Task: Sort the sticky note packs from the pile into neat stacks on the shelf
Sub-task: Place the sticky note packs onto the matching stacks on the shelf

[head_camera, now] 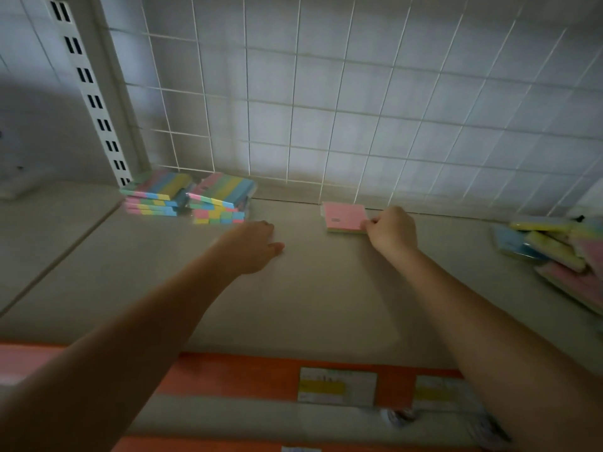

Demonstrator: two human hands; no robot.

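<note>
Price strip: orange shelf-edge rail (228, 376) runs along the near edge, closest to the camera, with two white-and-yellow price tags (337, 385) stuck on it, print too blurry to read.
Shelf: pale beige shelf (310, 298) stretching from the rail to the far wall, pretty dim lighting.
Left hand: left hand (254, 244) reaches out over the middle of the shelf, palm down, fingers relaxed and mostly straight, holding nothing; can't tell if it actually touches the board.
Right hand: right hand (393, 230) is further back and to the right, fingers curled, pinching the right edge of the pink pack.
Pink pack: pink sticky note pack (345, 216) lies flat at the far side of the shelf, just in front of the grid, with a greenish layer showing under the pink top.
Sorted stacks: two multicolour stacks (187, 199) sit side by side at the far left, by the upright, striped pink, yellow, green and blue; the right one looks a bit askew.
Pile: loose pile of packs (554, 249) at the right edge, jumbled, yellow, blue and pink, well apart from the pink pack.
Back: white wire grid (326, 102) over a tiled wall, slotted upright post (91, 96) at far left.
</note>
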